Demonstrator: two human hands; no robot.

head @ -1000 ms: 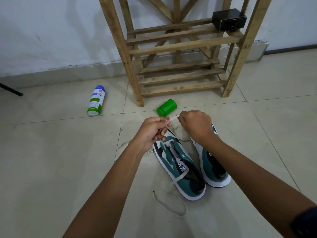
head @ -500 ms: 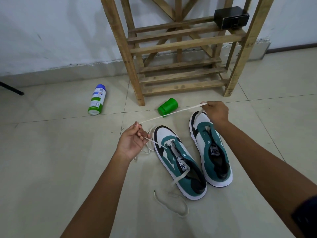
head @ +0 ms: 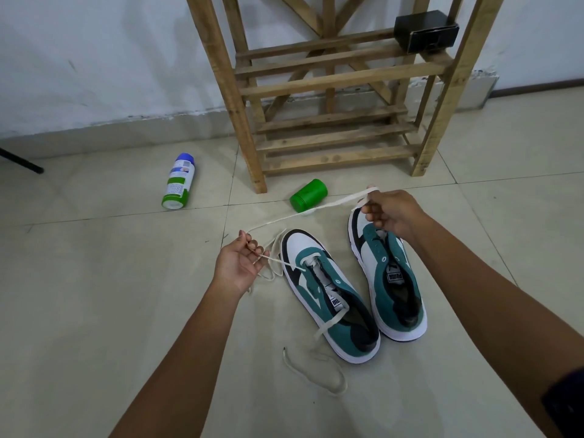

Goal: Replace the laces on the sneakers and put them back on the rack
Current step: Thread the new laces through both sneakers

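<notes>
Two green, white and black sneakers lie on the tiled floor, the left sneaker [head: 331,298] and the right sneaker [head: 392,279], toes toward the wooden rack [head: 335,134]. A cream lace [head: 303,214] stretches between my hands. My left hand [head: 241,263] pinches one part of it left of the left sneaker's toe; a strand runs from there into that sneaker's front eyelet. My right hand [head: 392,213] grips the other end above the right sneaker's toe. Another stretch of lace [head: 316,371] trails from the left sneaker onto the floor in front.
A green jar [head: 309,196] lies on its side by the rack's front left leg. A spray can [head: 178,181] lies further left. A black box [head: 426,31] sits on the rack's upper shelf. A dark rod [head: 19,161] enters at the left edge.
My hands were close together above the sneakers' toes and have pulled apart, the left one down-left, the right one right, drawing the lace taut between them.
</notes>
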